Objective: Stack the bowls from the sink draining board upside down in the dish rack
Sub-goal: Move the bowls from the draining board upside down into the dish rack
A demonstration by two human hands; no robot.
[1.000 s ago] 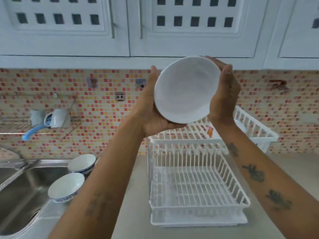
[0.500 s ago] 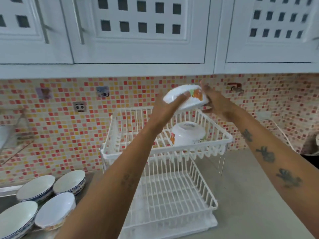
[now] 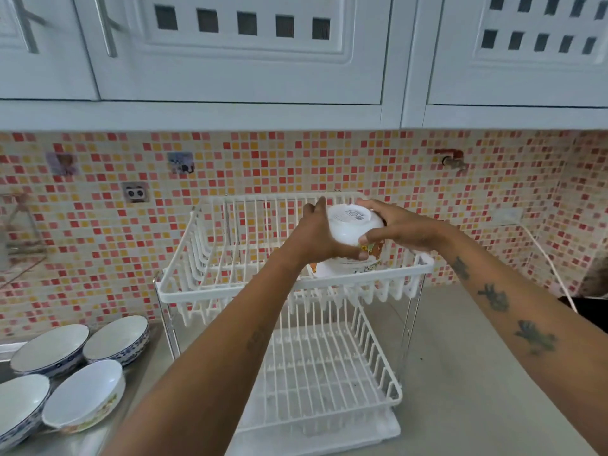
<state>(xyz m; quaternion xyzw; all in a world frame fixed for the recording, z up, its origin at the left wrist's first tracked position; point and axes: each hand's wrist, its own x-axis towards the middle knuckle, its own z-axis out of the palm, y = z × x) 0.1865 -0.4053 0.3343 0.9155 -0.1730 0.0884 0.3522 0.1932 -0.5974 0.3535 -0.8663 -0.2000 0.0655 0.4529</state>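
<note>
I hold a white bowl (image 3: 351, 225) upside down over the upper tier of the white two-tier dish rack (image 3: 230, 287). My left hand (image 3: 320, 238) grips its left side and my right hand (image 3: 394, 230) its right side. Directly beneath it another inverted white bowl with an orange cartoon print (image 3: 345, 269) rests on the upper tier; the held bowl sits on or just above it. Several upright bowls wait on the draining board at the lower left, among them a printed white one (image 3: 82, 394) and a blue-rimmed one (image 3: 116, 339).
White wall cabinets (image 3: 230, 47) hang low over the mosaic tile wall. The rack's lower tier (image 3: 329, 366) holds nothing. Grey counter (image 3: 460, 373) stretches to the right of the rack. A dark object (image 3: 589, 311) sits at the right edge.
The bowl, tilted and high above the rack before, has been turned fully bottom-up and lowered onto the inverted bowl in the upper tier. The view has shifted right and down.
</note>
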